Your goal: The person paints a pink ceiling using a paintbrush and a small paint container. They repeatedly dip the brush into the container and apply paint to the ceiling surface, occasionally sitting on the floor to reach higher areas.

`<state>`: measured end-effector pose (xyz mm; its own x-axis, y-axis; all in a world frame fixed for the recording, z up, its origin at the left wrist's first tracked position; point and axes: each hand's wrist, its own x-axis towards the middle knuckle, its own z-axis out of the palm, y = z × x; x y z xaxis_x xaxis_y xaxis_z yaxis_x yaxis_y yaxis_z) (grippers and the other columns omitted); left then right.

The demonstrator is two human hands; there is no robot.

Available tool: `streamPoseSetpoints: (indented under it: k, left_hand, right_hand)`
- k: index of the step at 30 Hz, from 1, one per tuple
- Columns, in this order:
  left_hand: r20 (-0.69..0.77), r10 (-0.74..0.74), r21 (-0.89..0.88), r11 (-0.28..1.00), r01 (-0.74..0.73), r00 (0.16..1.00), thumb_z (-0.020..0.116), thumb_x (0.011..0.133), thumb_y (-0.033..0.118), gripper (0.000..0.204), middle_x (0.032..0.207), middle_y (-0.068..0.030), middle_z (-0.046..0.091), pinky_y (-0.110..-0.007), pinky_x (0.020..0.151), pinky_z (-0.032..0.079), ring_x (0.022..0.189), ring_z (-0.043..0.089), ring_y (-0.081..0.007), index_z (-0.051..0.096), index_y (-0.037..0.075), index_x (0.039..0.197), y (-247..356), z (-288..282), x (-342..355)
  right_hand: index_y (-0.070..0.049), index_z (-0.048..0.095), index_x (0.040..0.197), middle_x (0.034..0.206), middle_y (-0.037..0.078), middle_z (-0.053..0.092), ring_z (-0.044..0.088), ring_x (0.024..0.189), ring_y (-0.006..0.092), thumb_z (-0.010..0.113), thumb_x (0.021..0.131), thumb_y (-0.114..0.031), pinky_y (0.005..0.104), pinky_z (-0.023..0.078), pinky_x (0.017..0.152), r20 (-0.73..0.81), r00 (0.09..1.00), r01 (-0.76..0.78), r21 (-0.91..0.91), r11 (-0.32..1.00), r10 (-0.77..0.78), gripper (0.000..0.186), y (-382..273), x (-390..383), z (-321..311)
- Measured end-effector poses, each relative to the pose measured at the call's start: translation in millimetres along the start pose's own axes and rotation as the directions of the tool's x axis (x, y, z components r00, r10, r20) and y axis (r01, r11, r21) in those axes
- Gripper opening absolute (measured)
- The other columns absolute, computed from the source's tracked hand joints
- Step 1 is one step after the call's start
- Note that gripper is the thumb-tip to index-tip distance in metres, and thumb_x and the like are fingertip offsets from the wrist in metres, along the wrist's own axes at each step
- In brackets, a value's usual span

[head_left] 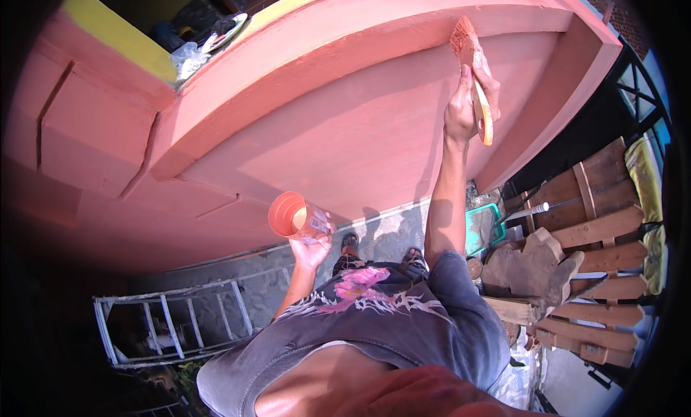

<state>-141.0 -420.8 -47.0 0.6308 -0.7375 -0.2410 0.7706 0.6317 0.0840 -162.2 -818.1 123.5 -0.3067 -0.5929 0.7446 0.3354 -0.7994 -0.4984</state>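
My right hand (464, 107) is closed around a paintbrush (482, 122) with a pale yellow handle. Its pink-coated bristles are raised against the curved raised band (389, 50) of a pink wall (317, 143), near the band's upper right. My left hand (314, 248) grips an orange plastic cup (283, 212) low in front of the wall, at waist height. The cup's inside shows a lighter patch at the bottom; how much paint it holds I cannot tell.
A metal ladder (167, 324) lies at lower left. Wooden boards (597, 230), a teal tub (475, 230) and a dark metal gate (633, 93) stand at right. White plastic (188, 59) and other items sit on the yellow-edged ledge at upper left. My feet are on the grey ground.
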Motion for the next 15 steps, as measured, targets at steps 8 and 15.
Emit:
streamPoseSetpoints:
  k: [8,15]
  left_hand:
    - [0.021,-0.025,0.049,0.998,0.024,0.999,0.058,0.091,0.053,0.058,0.126,-0.0196,0.054,-0.032,0.062,0.053,0.104,0.056,-0.0329,0.055,0.011,0.131,-6,-1,9]
    - [0.13,-0.081,0.025,0.997,0.079,0.988,0.06,0.089,0.056,0.062,0.127,-0.0187,0.053,-0.032,0.063,0.054,0.104,0.056,-0.0332,0.055,0.011,0.131,-27,6,23]
  right_hand:
    - [0.001,0.071,0.097,0.105,0.016,0.075,0.074,0.096,0.0239,0.072,0.086,0.005,0.0321,0.059,0.081,0.599,0.761,0.157,0.203,0.966,-0.25,0.012,-75,-4,30]
    - [0.004,0.067,0.101,0.094,0.007,0.067,0.066,0.082,0.0131,0.071,0.09,0.002,0.0269,0.057,0.077,0.319,0.894,-0.419,0.345,0.84,0.315,0.012,7,44,13]
